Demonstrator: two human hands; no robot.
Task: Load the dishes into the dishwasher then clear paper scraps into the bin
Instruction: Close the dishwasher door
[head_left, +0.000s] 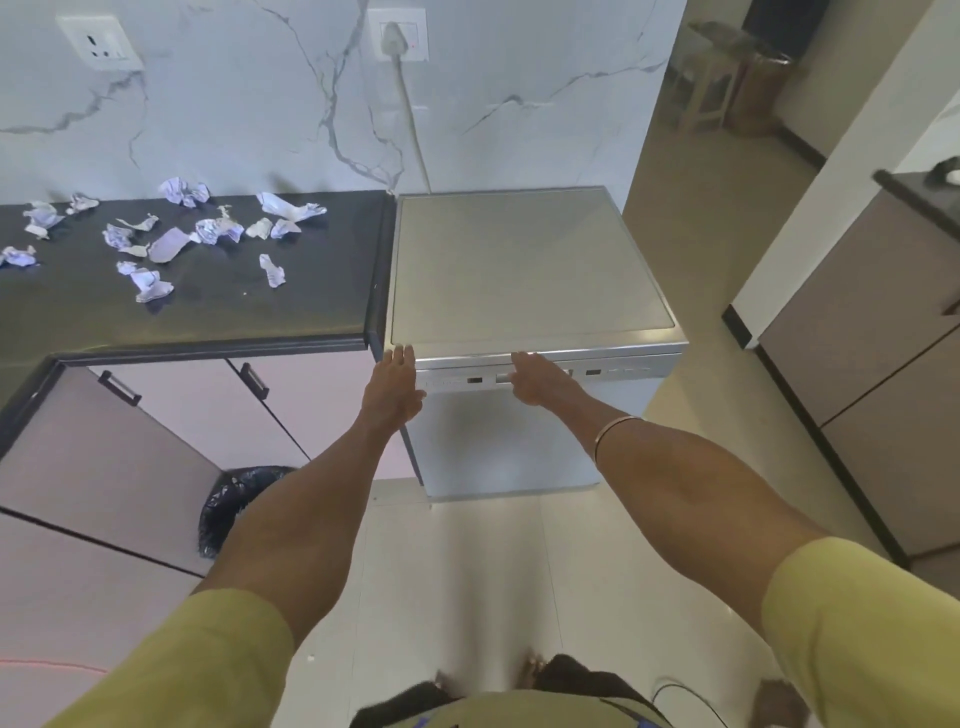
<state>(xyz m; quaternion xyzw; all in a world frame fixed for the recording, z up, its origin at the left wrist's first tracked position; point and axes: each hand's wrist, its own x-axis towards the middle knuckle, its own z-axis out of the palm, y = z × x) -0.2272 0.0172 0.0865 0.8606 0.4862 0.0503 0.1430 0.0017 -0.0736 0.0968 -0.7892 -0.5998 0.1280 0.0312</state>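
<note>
Both hands at dishwasher (530, 291) door top edge, fingers straight; paper scraps (166, 244) on worktop (260, 312), nearer left hand (393, 391) than right hand (531, 378).

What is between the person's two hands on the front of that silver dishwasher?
In the head view, only the silver dishwasher's top front edge and control strip lie between the left hand and right hand; nothing else sits there.

Under your hands, the dishwasher (530, 270) looks like matt brushed metal. To their left, crumpled paper scraps (156, 244) lie on a dark, faintly glossy stone tabletop (234, 306).
</note>
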